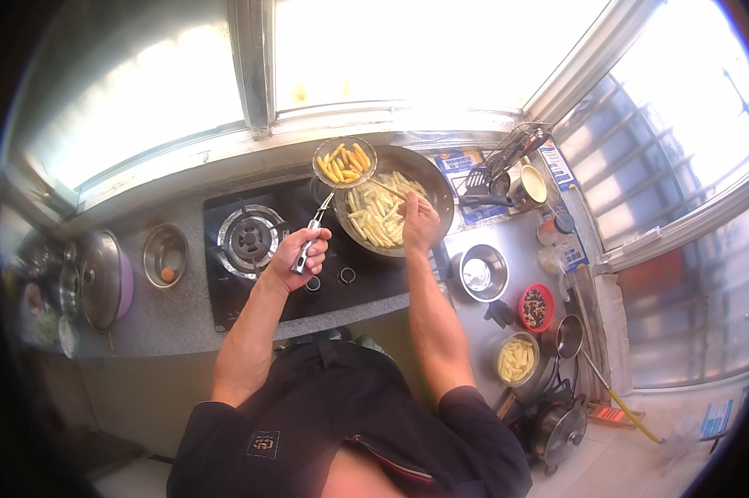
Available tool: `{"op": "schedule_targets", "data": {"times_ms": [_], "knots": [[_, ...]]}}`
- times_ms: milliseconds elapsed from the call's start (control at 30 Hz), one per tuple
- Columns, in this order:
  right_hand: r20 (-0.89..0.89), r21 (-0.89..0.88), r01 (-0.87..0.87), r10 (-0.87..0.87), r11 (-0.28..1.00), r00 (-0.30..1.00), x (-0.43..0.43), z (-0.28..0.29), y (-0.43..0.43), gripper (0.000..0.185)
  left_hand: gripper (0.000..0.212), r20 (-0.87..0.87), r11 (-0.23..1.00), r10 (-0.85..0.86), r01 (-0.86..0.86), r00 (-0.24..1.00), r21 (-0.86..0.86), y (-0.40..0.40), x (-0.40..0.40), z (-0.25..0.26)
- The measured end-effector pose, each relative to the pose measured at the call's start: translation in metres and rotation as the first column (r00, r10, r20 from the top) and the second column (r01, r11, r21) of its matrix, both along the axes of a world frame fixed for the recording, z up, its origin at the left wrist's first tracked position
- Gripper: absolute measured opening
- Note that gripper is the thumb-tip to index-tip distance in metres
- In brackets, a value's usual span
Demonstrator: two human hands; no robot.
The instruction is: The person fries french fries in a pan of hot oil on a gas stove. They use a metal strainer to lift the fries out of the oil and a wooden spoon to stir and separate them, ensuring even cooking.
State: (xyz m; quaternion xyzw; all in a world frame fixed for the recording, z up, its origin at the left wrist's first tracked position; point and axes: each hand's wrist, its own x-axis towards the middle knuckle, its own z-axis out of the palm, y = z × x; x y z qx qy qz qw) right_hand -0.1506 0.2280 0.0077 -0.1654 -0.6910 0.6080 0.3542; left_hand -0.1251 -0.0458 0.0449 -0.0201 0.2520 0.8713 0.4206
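My left hand (299,256) grips the metal handle of a wire strainer (317,219), whose round basket is raised at the wok's upper left edge. Golden fried potato strips (345,163) lie in that basket. In my right hand (419,223) is a pair of chopsticks (388,188), their tips reaching to the strainer's rim. Below it, a large wok (438,180) stands on the right side of the stove. Paler potato strips (377,215) fill the wok's middle amid what looks like bubbling oil.
An unused burner (250,235) sits left on the black gas hob (299,292). Further left are a steel bowl (166,249) with an egg and a lidded purple pot (103,280). On the right stand a steel bowl (484,272), a red bowl (537,307), and a tub of raw potato strips (517,358).
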Motion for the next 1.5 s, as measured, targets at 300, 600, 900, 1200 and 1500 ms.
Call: {"op": "schedule_targets", "data": {"times_ms": [300,600,900,1200,1500], "knots": [[0.064,0.041,0.038,-0.040,0.998,0.997,0.009,0.007,-0.001,0.031,0.023,-0.010,1.000,0.007,-0.007,1.000,-0.022,-0.004,-0.001,0.003],[0.106,0.176,0.024,-0.043,0.984,0.993,0.001,-0.008,0.000,0.031,0.022,-0.004,1.000,0.000,0.000,1.000,-0.006,-0.002,-0.002,0.003],[-0.012,0.147,0.019,-0.017,0.989,1.000,0.003,-0.014,0.004,0.027,0.022,-0.002,1.000,-0.006,0.006,1.000,-0.007,0.000,-0.003,0.002],[0.023,0.136,0.001,-0.004,0.991,1.000,0.010,0.002,0.000,0.027,0.021,0.001,1.000,-0.014,0.014,1.000,-0.017,0.001,-0.002,0.001],[0.043,0.174,-0.041,0.034,0.984,0.998,0.011,-0.007,0.004,0.023,0.021,-0.006,0.999,-0.027,0.027,1.000,-0.021,0.002,-0.001,0.001]]}}
